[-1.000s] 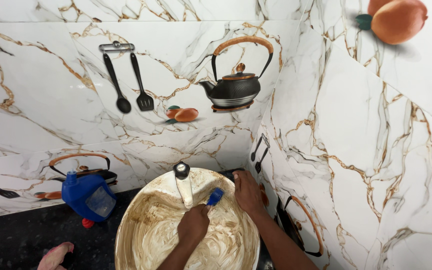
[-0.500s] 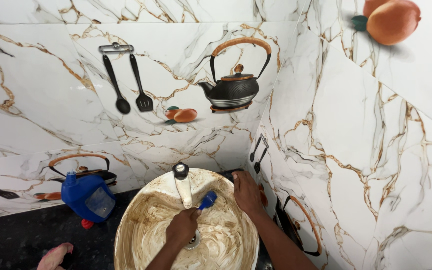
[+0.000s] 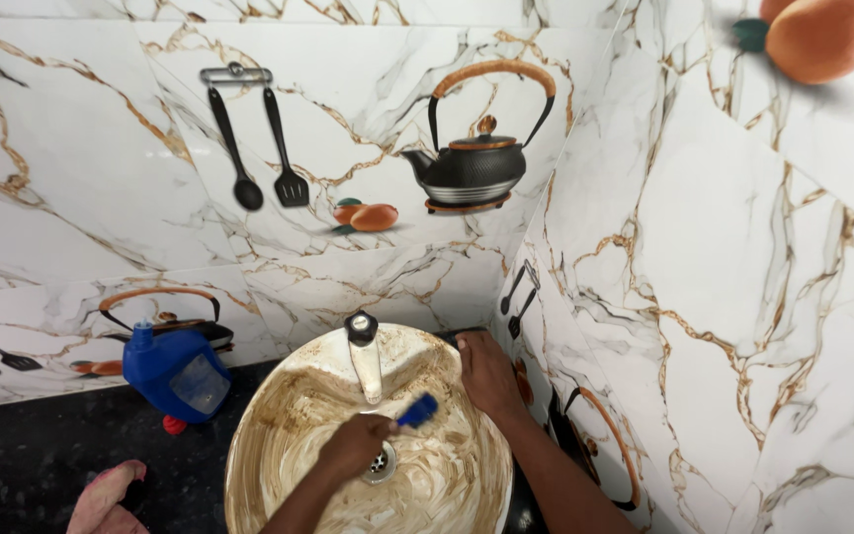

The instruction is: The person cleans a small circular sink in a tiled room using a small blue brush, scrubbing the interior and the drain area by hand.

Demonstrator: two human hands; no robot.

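A round basin [image 3: 279, 435], streaked brown and cream, stands on a dark counter in the corner of two marble-patterned walls. My left hand [image 3: 353, 445] is down inside it, closed on a brush with a blue handle [image 3: 417, 409], just beside the metal drain [image 3: 381, 463]. My right hand [image 3: 486, 371] rests flat on the basin's right rim. A chrome tap with a black top [image 3: 363, 346] rises at the back of the basin, just above the brush.
A blue plastic bottle [image 3: 175, 371] with a red cap lies on the black speckled counter [image 3: 32, 445] left of the basin. A pink cloth [image 3: 106, 499] sits at the lower left. The walls close in behind and to the right.
My left hand with the brush has slid left and down across the basin, from near the tap towards the drain. My right hand has stayed on the rim.
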